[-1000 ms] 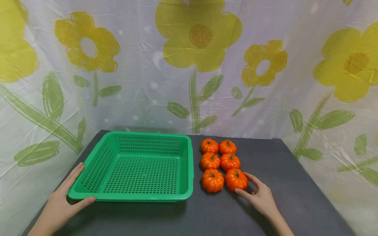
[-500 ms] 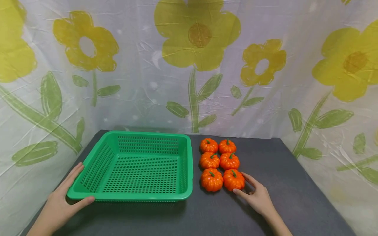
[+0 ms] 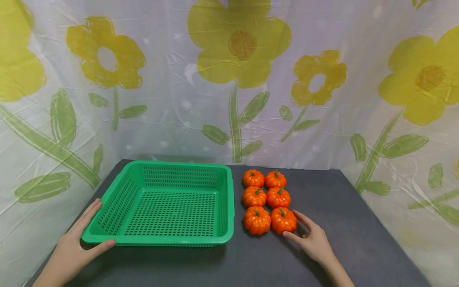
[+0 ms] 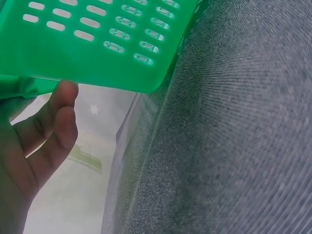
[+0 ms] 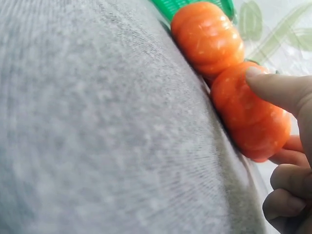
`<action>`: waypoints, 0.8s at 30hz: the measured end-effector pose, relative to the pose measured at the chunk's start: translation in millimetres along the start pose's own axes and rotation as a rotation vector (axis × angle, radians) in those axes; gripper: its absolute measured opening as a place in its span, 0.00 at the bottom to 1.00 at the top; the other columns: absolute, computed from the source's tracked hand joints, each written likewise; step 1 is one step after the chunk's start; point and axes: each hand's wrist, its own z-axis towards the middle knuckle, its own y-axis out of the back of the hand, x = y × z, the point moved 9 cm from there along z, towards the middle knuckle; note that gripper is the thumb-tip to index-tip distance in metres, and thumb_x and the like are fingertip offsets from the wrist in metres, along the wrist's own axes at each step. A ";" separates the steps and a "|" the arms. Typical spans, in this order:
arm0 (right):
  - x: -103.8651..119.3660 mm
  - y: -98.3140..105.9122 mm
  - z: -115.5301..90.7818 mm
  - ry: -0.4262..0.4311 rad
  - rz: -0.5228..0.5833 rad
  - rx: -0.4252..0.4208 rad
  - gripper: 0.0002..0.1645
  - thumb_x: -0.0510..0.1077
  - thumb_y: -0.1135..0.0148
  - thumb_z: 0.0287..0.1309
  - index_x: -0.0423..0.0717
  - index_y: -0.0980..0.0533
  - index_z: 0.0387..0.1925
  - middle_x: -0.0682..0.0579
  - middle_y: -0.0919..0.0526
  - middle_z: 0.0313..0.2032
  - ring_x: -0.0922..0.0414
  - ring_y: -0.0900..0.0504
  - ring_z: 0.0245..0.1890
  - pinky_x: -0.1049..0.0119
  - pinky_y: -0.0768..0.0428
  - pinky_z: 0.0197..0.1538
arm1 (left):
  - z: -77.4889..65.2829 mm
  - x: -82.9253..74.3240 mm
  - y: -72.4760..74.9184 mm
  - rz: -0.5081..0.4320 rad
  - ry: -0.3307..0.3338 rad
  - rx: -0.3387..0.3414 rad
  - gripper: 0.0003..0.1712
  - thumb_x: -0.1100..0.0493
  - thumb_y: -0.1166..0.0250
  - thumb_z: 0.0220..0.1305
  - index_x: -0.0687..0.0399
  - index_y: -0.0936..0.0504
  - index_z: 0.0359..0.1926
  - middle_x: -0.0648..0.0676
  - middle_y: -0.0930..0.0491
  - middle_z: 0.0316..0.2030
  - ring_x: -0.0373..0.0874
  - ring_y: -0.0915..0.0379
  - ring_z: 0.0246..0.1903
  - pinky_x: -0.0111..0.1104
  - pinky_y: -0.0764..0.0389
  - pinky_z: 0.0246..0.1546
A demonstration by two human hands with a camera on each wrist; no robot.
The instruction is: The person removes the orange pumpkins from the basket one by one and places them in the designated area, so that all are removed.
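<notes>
My left hand [image 3: 73,242] holds the near left corner of a green perforated plastic basket [image 3: 161,240], thumb along the front rim and fingers against the left side. From the left wrist, two fingertips of that hand [image 4: 46,134] meet the basket's rim beside its slotted wall [image 4: 83,61]. Several small glossy orange pumpkins with green stems stand in two columns right of the basket. My right hand [image 3: 314,241] grips the near right pumpkin [image 3: 283,220] between thumb and fingers. In the right wrist view the thumb lies on this pumpkin [image 5: 248,114], which touches its neighbour [image 5: 207,39].
The dark grey tabletop [image 3: 344,223] carries everything. A pale curtain [image 3: 161,79] printed with yellow flowers rises behind the table and along both sides. Beyond the gripped pumpkin are the middle right pumpkin [image 3: 278,197] and the far right one [image 3: 275,179].
My right hand has shifted slightly left with the near right pumpkin, bringing it closer to the pumpkin beside it. The left hand and the basket have stayed in place.
</notes>
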 end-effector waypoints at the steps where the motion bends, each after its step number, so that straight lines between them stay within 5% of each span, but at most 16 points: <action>1: 0.5 1.4 -0.9 0.002 0.005 -0.006 0.50 0.57 0.18 0.56 0.45 0.28 0.75 0.40 0.23 0.71 0.46 0.24 0.67 0.65 0.18 0.45 | 0.2 -0.4 -0.4 0.002 -0.003 -0.001 0.61 0.48 0.25 0.67 0.24 0.59 0.86 0.28 0.65 0.83 0.35 0.72 0.82 0.78 0.42 0.53; 5: 4.3 11.7 -4.2 0.017 0.009 -0.060 0.46 0.57 0.19 0.57 0.47 0.26 0.73 0.41 0.21 0.69 0.49 0.22 0.64 0.68 0.21 0.38 | 0.9 -1.7 -1.9 0.008 -0.018 -0.003 0.62 0.48 0.24 0.67 0.25 0.58 0.86 0.30 0.64 0.83 0.28 0.72 0.80 0.77 0.41 0.52; 8: 6.7 23.5 -5.7 0.026 0.008 -0.116 0.42 0.56 0.22 0.62 0.48 0.25 0.73 0.42 0.20 0.68 0.59 0.17 0.33 0.70 0.26 0.25 | 2.2 -2.0 -1.1 0.012 -0.035 -0.002 0.62 0.49 0.24 0.66 0.25 0.59 0.86 0.31 0.64 0.84 0.21 0.72 0.77 0.77 0.41 0.53; 12: 10.5 44.3 -4.1 0.045 -0.025 -0.186 0.37 0.55 0.29 0.69 0.48 0.28 0.74 0.41 0.18 0.66 0.64 0.37 0.09 0.67 0.31 0.17 | 3.0 -1.8 2.4 0.010 -0.071 0.015 0.61 0.51 0.26 0.68 0.30 0.59 0.87 0.37 0.65 0.85 0.17 0.74 0.75 0.81 0.47 0.57; 14: 15.0 54.3 0.3 0.079 -0.086 -0.210 0.36 0.56 0.32 0.72 0.46 0.28 0.74 0.41 0.17 0.65 0.61 0.29 0.12 0.66 0.28 0.19 | 2.8 -0.3 5.3 0.031 -0.077 0.036 0.59 0.52 0.28 0.71 0.35 0.59 0.87 0.46 0.65 0.86 0.32 0.73 0.81 0.82 0.48 0.58; 16: 20.7 63.3 7.7 0.136 -0.169 -0.216 0.37 0.57 0.33 0.73 0.43 0.29 0.74 0.39 0.17 0.63 0.54 0.18 0.22 0.61 0.20 0.25 | 2.6 2.5 6.4 0.070 -0.063 0.073 0.56 0.51 0.32 0.74 0.41 0.60 0.87 0.58 0.66 0.86 0.58 0.70 0.84 0.82 0.46 0.56; 19: 26.9 71.7 23.2 0.244 -0.313 -0.183 0.41 0.59 0.33 0.71 0.39 0.29 0.74 0.33 0.23 0.67 0.37 0.15 0.50 0.42 0.15 0.46 | 3.9 5.8 7.9 0.161 -0.024 0.117 0.54 0.46 0.36 0.77 0.48 0.61 0.87 0.72 0.65 0.83 0.88 0.58 0.72 0.81 0.42 0.50; 24: 30.5 74.0 48.8 0.369 -0.558 -0.115 0.45 0.62 0.28 0.65 0.41 0.28 0.74 0.27 0.35 0.74 0.23 0.36 0.71 0.21 0.36 0.65 | 5.2 5.5 18.2 0.361 0.019 0.078 0.61 0.35 0.34 0.72 0.53 0.62 0.87 0.82 0.59 0.79 0.92 0.48 0.62 0.80 0.43 0.51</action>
